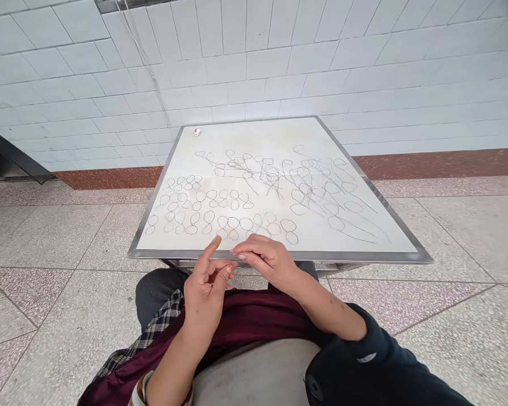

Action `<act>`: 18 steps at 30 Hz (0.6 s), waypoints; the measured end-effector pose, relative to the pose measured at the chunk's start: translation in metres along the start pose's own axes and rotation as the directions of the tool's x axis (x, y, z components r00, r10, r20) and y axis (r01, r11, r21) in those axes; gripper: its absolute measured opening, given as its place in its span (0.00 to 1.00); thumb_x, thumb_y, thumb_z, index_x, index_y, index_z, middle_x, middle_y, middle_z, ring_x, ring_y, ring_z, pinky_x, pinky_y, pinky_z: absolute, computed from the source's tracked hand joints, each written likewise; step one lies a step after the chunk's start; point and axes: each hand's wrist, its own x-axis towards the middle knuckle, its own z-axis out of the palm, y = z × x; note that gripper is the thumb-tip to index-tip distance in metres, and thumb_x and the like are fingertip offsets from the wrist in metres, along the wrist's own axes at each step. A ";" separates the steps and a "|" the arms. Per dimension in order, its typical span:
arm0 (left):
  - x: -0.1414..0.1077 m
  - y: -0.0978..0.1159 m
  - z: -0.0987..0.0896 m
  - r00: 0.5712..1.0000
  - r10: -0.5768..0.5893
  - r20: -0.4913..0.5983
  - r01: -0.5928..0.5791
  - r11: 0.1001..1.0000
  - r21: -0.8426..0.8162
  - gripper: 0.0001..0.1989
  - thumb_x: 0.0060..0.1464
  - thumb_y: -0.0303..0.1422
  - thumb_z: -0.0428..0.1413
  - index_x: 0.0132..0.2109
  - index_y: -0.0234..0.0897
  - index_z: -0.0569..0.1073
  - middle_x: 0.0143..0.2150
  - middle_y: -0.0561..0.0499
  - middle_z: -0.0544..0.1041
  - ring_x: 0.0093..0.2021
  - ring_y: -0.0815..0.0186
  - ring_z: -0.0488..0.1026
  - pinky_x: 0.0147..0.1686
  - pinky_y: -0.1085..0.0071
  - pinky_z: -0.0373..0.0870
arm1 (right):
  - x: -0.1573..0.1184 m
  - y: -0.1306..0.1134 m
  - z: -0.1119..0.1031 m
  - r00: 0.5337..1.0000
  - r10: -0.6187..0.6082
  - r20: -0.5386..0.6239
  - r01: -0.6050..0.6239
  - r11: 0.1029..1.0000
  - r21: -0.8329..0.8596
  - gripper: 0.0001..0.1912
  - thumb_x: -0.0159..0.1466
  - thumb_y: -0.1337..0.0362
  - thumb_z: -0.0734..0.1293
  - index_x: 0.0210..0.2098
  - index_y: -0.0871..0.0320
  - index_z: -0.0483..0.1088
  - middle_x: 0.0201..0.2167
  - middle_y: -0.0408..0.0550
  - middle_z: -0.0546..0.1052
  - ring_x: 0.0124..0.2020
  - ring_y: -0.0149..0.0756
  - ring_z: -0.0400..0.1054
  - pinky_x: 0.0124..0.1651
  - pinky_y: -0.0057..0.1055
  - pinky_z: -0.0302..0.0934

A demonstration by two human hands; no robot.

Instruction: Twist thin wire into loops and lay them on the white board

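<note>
My left hand (pixel 205 285) is just in front of the table's near edge, thumb and fingers closed in a pinch, the index finger raised. A tiny orange spot shows at its fingertips; I cannot make out what it is. Close by on the right, my right hand (pixel 271 259) pinches with thumb and forefinger at something too small to name. The fingertips of both hands nearly meet. Beyond them, thin wire figure-eights (pixel 209 221) lie in rows on the left of the white table (pixel 254 132). Longer wires with looped ends (pixel 317 192) are heaped loosely at the centre and right.
A small red-and-white object (pixel 197 132) stands at the table's far left corner. A metal rim (pixel 376 194) edges the tabletop. Behind rises a white tiled wall (pixel 275 70), with thin cords (pixel 146 59) hanging down it. Speckled floor tiles (pixel 452 237) surround the table.
</note>
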 end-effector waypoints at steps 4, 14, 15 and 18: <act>0.002 -0.001 0.003 0.997 -0.074 -0.009 0.071 0.982 -0.174 0.28 0.55 0.35 0.59 0.62 0.41 0.65 0.32 0.53 0.78 0.30 0.70 0.71 0.27 0.76 0.69 | -0.001 -0.001 -0.001 1.000 0.022 -0.013 -0.022 1.000 0.020 0.10 0.70 0.62 0.59 0.40 0.54 0.72 0.33 0.46 0.76 0.35 0.34 0.69 0.39 0.31 0.63; 0.002 -0.004 0.004 0.991 -0.116 0.073 0.135 0.923 -0.361 0.29 0.52 0.34 0.61 0.61 0.42 0.65 0.32 0.53 0.75 0.31 0.70 0.71 0.26 0.77 0.67 | -0.003 0.004 -0.005 0.996 0.006 0.090 -0.002 0.999 -0.042 0.15 0.71 0.61 0.56 0.47 0.53 0.72 0.32 0.46 0.74 0.34 0.34 0.67 0.39 0.32 0.62; 0.003 -0.004 0.004 0.990 -0.116 0.080 0.137 0.923 -0.360 0.29 0.52 0.34 0.62 0.61 0.42 0.65 0.32 0.54 0.75 0.31 0.70 0.70 0.25 0.77 0.67 | -0.003 0.005 -0.005 0.995 -0.006 0.103 0.010 0.999 -0.046 0.15 0.71 0.61 0.55 0.48 0.53 0.72 0.32 0.46 0.73 0.34 0.34 0.66 0.38 0.32 0.62; 0.003 -0.004 0.005 0.989 -0.118 0.089 0.142 0.924 -0.354 0.29 0.52 0.33 0.62 0.60 0.43 0.66 0.30 0.55 0.73 0.29 0.71 0.69 0.25 0.78 0.66 | -0.002 0.005 -0.004 0.989 -0.030 0.142 0.033 0.999 -0.022 0.15 0.71 0.61 0.55 0.48 0.53 0.72 0.33 0.47 0.73 0.34 0.34 0.65 0.39 0.32 0.62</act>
